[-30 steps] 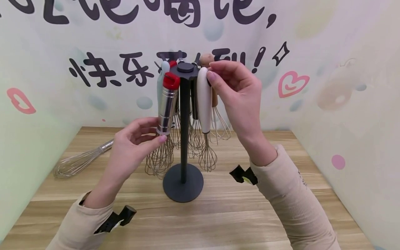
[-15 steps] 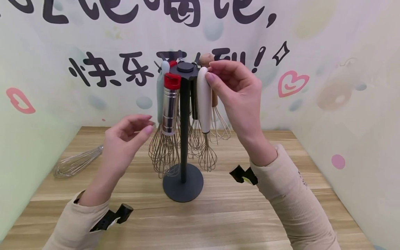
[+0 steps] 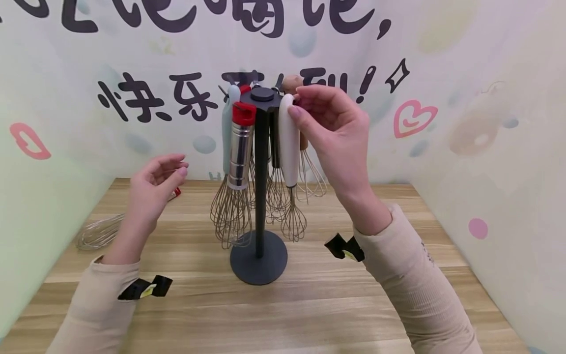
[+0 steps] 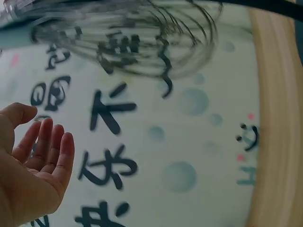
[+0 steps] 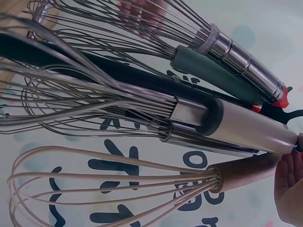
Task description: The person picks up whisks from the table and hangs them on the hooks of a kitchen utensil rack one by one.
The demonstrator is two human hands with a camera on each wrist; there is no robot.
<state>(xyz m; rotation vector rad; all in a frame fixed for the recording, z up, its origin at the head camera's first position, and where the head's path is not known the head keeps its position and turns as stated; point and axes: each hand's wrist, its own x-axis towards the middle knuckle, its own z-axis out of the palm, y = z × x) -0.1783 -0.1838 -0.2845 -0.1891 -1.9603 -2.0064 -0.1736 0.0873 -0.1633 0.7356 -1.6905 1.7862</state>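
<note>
A whisk with a white handle (image 3: 289, 142) hangs on the right front of a dark stand (image 3: 261, 196). My right hand (image 3: 340, 132) pinches the top end of that handle between thumb and fingers; the fingertips behind it are partly hidden. To the left hangs a steel whisk with a red cap (image 3: 240, 152), with a light-blue-handled whisk (image 3: 227, 132) beside it. My left hand (image 3: 152, 189) is in the air left of the stand, fingers relaxed and nothing in them. Behind its wrist a steel whisk (image 3: 99, 232) lies on the table, partly covered; its red end shows past the hand.
Several more whisks hang around the back of the stand, including a wooden-handled whisk (image 5: 246, 174). The stand's round base (image 3: 258, 268) rests on the wooden table (image 3: 309, 314). A printed backdrop (image 3: 199, 49) rises behind the table, with pale walls on both sides.
My left hand has let go of the red-capped whisk and moved left and slightly up. That whisk now hangs straighter. My right hand has stayed at the white handle.
</note>
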